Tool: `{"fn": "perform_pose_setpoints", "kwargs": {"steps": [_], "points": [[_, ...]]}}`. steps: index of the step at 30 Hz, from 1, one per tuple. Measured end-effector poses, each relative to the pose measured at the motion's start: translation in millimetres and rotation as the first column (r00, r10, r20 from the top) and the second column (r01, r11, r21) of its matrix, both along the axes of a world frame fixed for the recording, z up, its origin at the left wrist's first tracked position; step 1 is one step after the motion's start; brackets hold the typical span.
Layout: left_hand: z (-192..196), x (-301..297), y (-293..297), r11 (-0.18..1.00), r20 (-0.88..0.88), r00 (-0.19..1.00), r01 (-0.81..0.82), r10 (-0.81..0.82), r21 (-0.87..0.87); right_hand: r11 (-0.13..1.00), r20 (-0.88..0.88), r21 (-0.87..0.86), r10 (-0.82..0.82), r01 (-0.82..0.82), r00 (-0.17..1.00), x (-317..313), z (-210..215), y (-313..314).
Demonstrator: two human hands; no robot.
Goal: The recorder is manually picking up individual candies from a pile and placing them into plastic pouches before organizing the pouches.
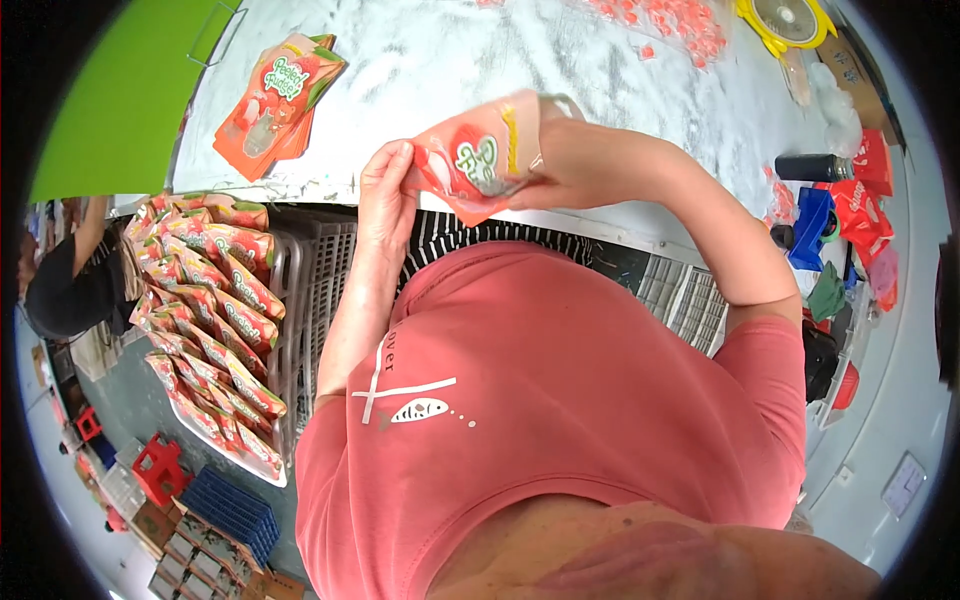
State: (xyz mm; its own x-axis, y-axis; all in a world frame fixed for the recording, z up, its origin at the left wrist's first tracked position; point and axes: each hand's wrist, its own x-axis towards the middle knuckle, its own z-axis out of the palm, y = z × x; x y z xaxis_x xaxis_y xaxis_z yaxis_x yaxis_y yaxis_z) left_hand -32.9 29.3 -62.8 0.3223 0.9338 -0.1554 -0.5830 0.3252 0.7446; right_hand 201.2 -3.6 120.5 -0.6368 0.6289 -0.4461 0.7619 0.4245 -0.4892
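Observation:
A pink and red stand-up pouch (480, 150) is held up over the front edge of the table, tilted on its side. My left hand (385, 190) pinches its left end between thumb and fingers. At the pouch's right end, my right hand (572, 165) grips it; whether its hidden fingers are behind the pouch or inside its mouth I cannot tell. Further left on the table lies a stack of flat pouches (280, 105) of the same print, slightly fanned out.
Small pink wrapped pieces (665, 25) lie at the table's far side near a yellow fan (790, 20). A black bottle (812, 168) rests at the right. Filled pouches (215, 320) stand in rows in a white crate at my left. Another person (75, 280) is beyond.

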Motion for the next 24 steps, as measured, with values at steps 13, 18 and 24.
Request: {"fn": "perform_pose_setpoints", "kwargs": {"steps": [13, 18, 24], "points": [[-13.1, -14.6, -1.8, 0.997, 0.162, 0.987, 0.03, -0.017, -0.074, 0.979, -0.267, 0.103, -0.144, 0.177, 0.953, 4.4, -8.2, -10.6], [-12.6, -21.2, -3.0, 0.999, 0.162, 0.987, 0.001, 0.007, -0.05, 0.917, -0.526, 0.209, -0.188, 0.34, 0.83, 2.1, -10.5, -14.4], [-16.2, -27.8, -6.5, 0.998, 0.151, 0.988, 0.048, -0.043, -0.027, 0.915, -0.464, -0.023, -0.367, 0.403, 0.806, 4.5, -17.7, -17.5]]}}
